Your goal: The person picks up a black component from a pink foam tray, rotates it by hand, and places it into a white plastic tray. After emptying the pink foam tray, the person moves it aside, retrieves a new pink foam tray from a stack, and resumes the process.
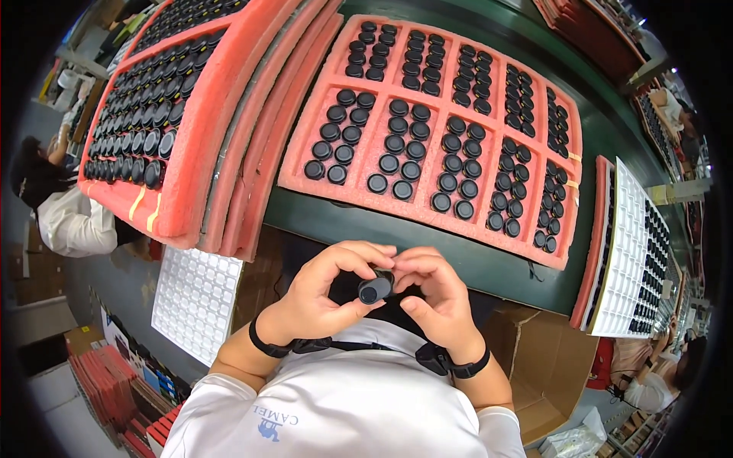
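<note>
In front of my chest, my left hand (330, 288) pinches a short black cylindrical part (374, 289) between thumb and fingers. Its round dark-grey end face is turned toward me. My right hand (437, 294) curls in from the other side, with fingertips at the part's right edge; its thumb sits a little lower. Beyond my hands, a pink foam tray (305, 182) lies on the dark green table (343, 221). Rows of similar black round pieces (388, 163) stand in its compartments.
At the left, more pink foam trays (191, 153) stand tilted on edge, one filled with black pieces. A white moulded tray (195, 301) is below them. Another white tray (622, 252), partly filled, stands right. A cardboard box (550, 366) sits under the table edge. Other people work at both sides.
</note>
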A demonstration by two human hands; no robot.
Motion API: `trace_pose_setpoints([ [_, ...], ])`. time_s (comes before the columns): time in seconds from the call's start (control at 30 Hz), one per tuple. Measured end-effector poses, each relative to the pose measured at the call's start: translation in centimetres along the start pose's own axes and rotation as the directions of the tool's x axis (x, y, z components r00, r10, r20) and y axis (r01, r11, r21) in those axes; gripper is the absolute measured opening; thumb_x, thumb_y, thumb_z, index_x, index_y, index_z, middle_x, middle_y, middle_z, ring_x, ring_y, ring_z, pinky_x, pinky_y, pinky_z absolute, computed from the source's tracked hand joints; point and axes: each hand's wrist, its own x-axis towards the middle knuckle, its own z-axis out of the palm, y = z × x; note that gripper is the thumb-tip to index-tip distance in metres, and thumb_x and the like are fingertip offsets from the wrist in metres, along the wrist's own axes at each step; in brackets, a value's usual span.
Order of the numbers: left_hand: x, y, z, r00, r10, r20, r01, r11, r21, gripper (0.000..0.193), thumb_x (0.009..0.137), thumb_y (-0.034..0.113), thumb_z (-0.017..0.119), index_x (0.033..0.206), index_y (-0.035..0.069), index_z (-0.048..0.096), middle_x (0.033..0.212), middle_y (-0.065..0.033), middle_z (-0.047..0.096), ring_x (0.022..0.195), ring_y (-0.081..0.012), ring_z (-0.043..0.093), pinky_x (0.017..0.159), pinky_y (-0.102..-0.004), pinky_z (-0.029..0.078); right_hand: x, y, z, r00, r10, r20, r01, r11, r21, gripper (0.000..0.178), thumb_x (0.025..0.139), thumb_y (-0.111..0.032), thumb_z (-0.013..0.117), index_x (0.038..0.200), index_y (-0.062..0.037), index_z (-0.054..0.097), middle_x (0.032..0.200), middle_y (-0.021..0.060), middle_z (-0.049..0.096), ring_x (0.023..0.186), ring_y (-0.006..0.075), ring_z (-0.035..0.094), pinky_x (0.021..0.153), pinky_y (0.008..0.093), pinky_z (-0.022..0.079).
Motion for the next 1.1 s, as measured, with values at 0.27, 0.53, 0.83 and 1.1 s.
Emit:
trace_pose_setpoints([
  [0.27, 0.4, 1.4, -0.5, 0.982, -0.142, 0.126, 0.109, 0.965, 0.241, 0.038, 0.072, -0.003, 0.069, 0.106, 0.001, 0.05, 0.096, -0.0122, 0.056, 0.088, -0.0219, 0.057, 0.082, -0.0328, 0.047, 1.1, -1.9, -0.3, 0.906, -0.336, 0.258, 0.423, 0.677, -0.603, 0.039, 0.076, -0.008, 0.072, 0.11, 0.0018, 0.056, 0.104, 0.0124, 0.053, 0.093, 0.0203, 0.055, 0.078, 0.0304, 0.047],
  [0.53, 0.2, 0.9, 0.5, 0.961, -0.273, 0.04, 0.276, 0.946, -0.169, 0.04, 0.072, -0.002, 0.07, 0.107, -0.001, 0.05, 0.106, -0.0124, 0.052, 0.096, -0.0199, 0.055, 0.084, -0.0327, 0.047, -0.3, -0.3, -0.9, 0.979, -0.185, 0.087, 0.204, 0.857, -0.474, 0.031, 0.077, -0.003, 0.07, 0.104, 0.0023, 0.056, 0.102, 0.0138, 0.052, 0.093, 0.0205, 0.054, 0.081, 0.0313, 0.047],
  [0.83, 0.6, 0.7, 0.1, 0.856, -0.516, 0.006, 0.46, 0.758, -0.463, 0.04, 0.071, -0.002, 0.074, 0.107, -0.002, 0.054, 0.106, -0.0112, 0.05, 0.102, -0.0186, 0.053, 0.086, -0.0309, 0.047, 0.0, 0.2, -0.6, 0.962, -0.271, 0.028, 0.258, 0.874, -0.411, 0.029, 0.079, -0.001, 0.068, 0.103, 0.0026, 0.053, 0.103, 0.0148, 0.049, 0.094, 0.0211, 0.053, 0.084, 0.0317, 0.046],
  [1.1, -0.1, -0.2, 0.0, 0.912, -0.408, 0.046, 0.408, 0.887, -0.215, 0.039, 0.071, -0.004, 0.074, 0.105, -0.003, 0.056, 0.105, -0.0116, 0.053, 0.095, -0.0162, 0.055, 0.081, -0.0275, 0.048, -0.1, 0.0, -0.3, 0.981, -0.185, -0.064, 0.159, 0.943, -0.293, 0.03, 0.079, -0.002, 0.066, 0.106, 0.0039, 0.053, 0.103, 0.0133, 0.049, 0.093, 0.0189, 0.051, 0.083, 0.0288, 0.045],
])
